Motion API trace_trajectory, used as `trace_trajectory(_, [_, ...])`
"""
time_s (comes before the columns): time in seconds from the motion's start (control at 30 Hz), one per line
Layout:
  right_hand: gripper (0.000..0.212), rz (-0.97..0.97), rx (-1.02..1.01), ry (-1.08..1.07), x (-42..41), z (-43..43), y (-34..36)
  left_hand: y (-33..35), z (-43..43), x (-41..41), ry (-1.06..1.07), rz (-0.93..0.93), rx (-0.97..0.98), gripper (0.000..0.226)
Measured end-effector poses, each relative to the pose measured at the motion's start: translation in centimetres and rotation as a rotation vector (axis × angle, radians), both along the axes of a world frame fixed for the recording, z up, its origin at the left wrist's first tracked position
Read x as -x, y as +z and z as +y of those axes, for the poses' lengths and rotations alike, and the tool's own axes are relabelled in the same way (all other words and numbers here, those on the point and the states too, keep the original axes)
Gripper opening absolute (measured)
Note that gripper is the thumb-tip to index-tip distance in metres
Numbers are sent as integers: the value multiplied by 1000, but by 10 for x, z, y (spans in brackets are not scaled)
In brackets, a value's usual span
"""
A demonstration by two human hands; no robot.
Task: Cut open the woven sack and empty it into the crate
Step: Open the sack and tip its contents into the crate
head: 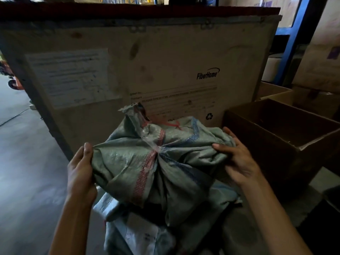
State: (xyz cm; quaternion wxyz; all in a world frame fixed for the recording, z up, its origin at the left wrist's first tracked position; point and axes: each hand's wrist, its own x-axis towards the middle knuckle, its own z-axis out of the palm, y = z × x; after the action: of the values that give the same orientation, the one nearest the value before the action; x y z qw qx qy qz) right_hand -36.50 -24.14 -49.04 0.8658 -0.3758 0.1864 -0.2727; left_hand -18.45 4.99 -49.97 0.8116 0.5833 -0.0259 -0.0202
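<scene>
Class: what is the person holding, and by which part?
The woven sack, by its two sides: the left hand pinches a fold at its left edge, the right hand grips bunched cloth at its right edge.

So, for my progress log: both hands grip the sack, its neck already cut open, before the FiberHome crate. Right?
No. The head view shows the sack's neck bound shut with tape and red string, not cut open. The left hand and right hand do grip it before the crate.

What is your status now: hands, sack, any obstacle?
Left hand and right hand both grip woven sack. Neck tied shut, uncut. FiberHome crate wall close behind.
</scene>
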Motion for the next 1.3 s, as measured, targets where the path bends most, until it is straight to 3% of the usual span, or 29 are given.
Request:
trace_trajectory(0.1, [50, 12, 41, -81, 10, -20, 4, -2, 17, -11, 217, -53, -137, 32])
trace_trajectory(0.17, [52, 71, 116, -146, 15, -27, 4, -4, 24, -13, 214, -56, -215, 29])
trace_trajectory(0.23, [66, 166, 185, -167, 13, -20, -1, -3, 16, -6, 69, -23, -314, 35])
trace_trajectory(0.3, [84, 259, 196, -90, 5, -4, -8, -1, -1, 6, -128, 73, -435, 66])
trace_trajectory(0.4, [113, 494, 310, 66, -11, 19, -20, -6, -22, 19, -372, 66, -868, 94])
trace_trajectory(0.47, [132, 689, 458, 110, -21, 28, -32, -14, -29, 24, -417, -60, -1202, 87])
trace_trajectory(0.5, [132, 745, 494, 129, -25, 31, -40, -18, -32, 24, -432, -117, -1252, 72])
trace_trajectory(0.6, [94, 686, 506, 104, -28, 36, -55, -21, -35, 25, -412, -218, -1112, 34])
trace_trajectory(0.7, [52, 602, 549, 22, -21, 20, -54, -23, -22, 11, -156, -237, -1057, 3])
trace_trajectory(0.77, [42, 620, 648, -81, -14, 7, -48, -22, -10, 3, -1, -230, -1121, 13])
trace_trajectory(0.93, [50, 594, 579, -140, -6, -1, -44, -24, -9, 8, 180, -334, -1172, 7])
trace_trajectory(1.07, [75, 557, 414, -306, -9, 11, -44, -31, -6, 0, 254, -266, -1104, 26])
trace_trajectory(1.1, [88, 592, 330, -308, -10, 17, -44, -30, -5, -1, 181, -236, -1006, 34])
trace_trajectory(1.17, [111, 597, 43, -167, -10, 22, -47, -21, -7, 7, -178, -182, -730, 50])
trace_trajectory(1.23, [96, 477, -111, 114, -7, 27, -42, -4, -15, 23, -586, -173, -610, 51])
trace_trajectory(1.27, [84, 398, -114, 173, -6, 31, -39, 4, -20, 31, -704, -153, -617, 48])
trace_trajectory(1.3, [77, 373, -77, 173, -6, 34, -37, 8, -26, 36, -763, -103, -618, 60])
